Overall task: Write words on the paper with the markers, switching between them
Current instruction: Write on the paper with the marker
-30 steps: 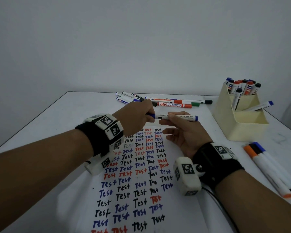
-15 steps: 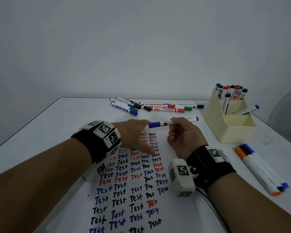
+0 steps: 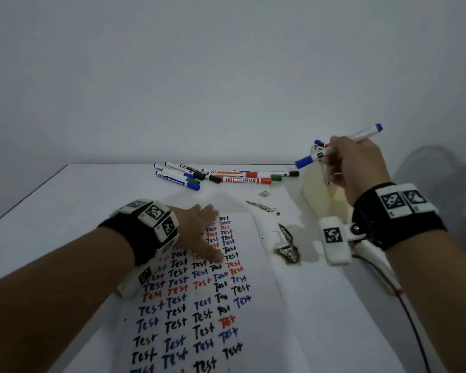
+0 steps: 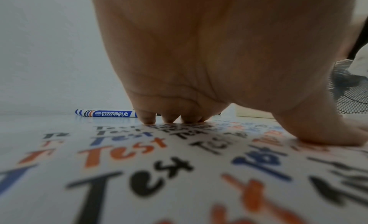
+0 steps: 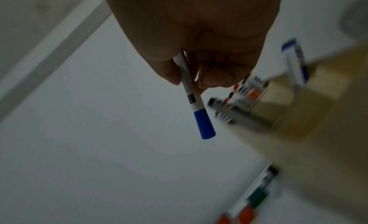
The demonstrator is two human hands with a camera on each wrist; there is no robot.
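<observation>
A white paper point(image 3: 256, 313) covered with rows of "Test" in black, blue and red lies on the table in front of me. My left hand point(image 3: 199, 232) lies flat on its upper part, fingers straight, fingertips point(image 4: 148, 119) pressing the sheet. My right hand point(image 3: 353, 162) is raised above the cream marker holder point(image 3: 318, 195) at the right and grips a capped blue marker point(image 3: 307, 160), cap pointing left. In the right wrist view the blue marker point(image 5: 195, 99) is pinched between thumb and fingers.
Several loose markers point(image 3: 226, 176) lie in a heap at the table's far edge. The holder point(image 5: 298, 101) contains more markers. Dark peeled patches point(image 3: 287, 246) mark the tabletop right of the paper. A cable point(image 3: 414, 327) trails from my right wrist.
My right hand has carried the blue marker up and to the right, over the holder. My left hand let go of it and now lies flat on the paper.
</observation>
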